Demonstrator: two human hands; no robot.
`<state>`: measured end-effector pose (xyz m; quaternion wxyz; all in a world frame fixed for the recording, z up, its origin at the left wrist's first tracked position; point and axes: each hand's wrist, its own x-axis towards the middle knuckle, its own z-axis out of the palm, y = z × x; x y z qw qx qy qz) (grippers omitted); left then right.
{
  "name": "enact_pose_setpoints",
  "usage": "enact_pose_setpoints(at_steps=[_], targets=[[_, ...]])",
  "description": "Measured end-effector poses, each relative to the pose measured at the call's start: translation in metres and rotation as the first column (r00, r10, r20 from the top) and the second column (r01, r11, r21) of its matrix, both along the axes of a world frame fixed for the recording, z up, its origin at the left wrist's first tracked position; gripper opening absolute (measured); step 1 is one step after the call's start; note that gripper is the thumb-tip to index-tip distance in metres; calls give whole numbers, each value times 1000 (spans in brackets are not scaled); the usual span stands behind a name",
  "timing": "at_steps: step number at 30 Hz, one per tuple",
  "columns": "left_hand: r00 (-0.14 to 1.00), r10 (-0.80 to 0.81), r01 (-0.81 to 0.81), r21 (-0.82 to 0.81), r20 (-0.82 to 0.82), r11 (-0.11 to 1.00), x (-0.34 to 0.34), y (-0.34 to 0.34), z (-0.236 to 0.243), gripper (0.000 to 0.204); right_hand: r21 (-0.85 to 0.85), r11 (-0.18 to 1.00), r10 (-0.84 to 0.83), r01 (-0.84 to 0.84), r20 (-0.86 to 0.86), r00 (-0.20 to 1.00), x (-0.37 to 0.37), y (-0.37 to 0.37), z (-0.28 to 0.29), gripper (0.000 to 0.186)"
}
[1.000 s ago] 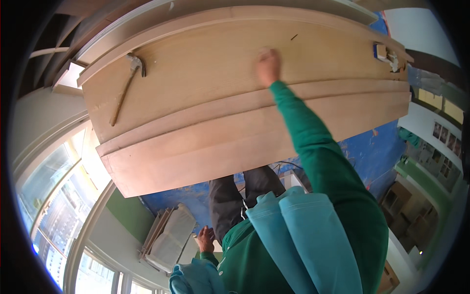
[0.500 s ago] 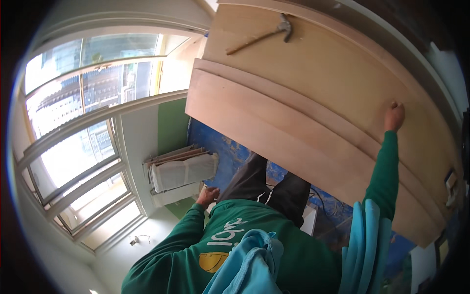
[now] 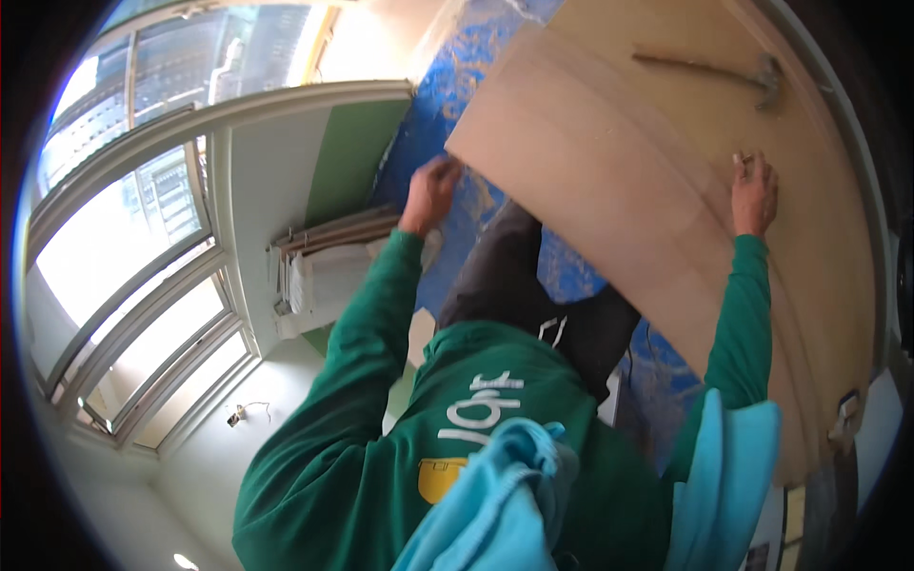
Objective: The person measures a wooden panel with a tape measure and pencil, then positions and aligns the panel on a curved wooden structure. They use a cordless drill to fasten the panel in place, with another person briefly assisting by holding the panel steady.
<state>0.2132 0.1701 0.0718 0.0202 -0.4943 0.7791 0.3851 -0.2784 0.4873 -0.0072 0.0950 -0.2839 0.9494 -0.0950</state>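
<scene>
Left hand: raised to the corner of the board; fingers curled, touch cannot be told.
Right hand: brought nearer the hammer; fingers bent, any pinch cannot be told.
Hammer: left lying on the board.

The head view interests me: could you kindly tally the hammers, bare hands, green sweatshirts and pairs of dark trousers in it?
Hammers: 1
Bare hands: 2 (left hand, right hand)
Green sweatshirts: 1
Pairs of dark trousers: 1
Total: 5
</scene>
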Motion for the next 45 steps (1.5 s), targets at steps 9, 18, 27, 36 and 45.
enact_pose_setpoints(at_steps=[9, 18, 27, 36, 45], targets=[[961, -218, 271, 426, -169, 863, -63, -168, -52, 59, 269, 932, 220, -244, 115, 969, 143, 0, 66, 95], [917, 375, -58, 885, -136, 463, -40, -168, -67, 51, 431, 858, 243, -281, 141, 960, 182, -30, 55, 100], [911, -236, 392, 534, -337, 750, -17, -192, -78, 44, 395, 902, 154, -174, 84, 985, 224, -27, 50, 107], [945, -277, 327, 504, -174, 799, -66, -184, -80, 35, 495, 859, 84, -134, 122, 989, 203, 26, 44, 107], [955, -184, 282, 509, -233, 814, -45, -182, -110, 54, 368, 907, 181, -205, 99, 978, 210, 53, 32, 102]])
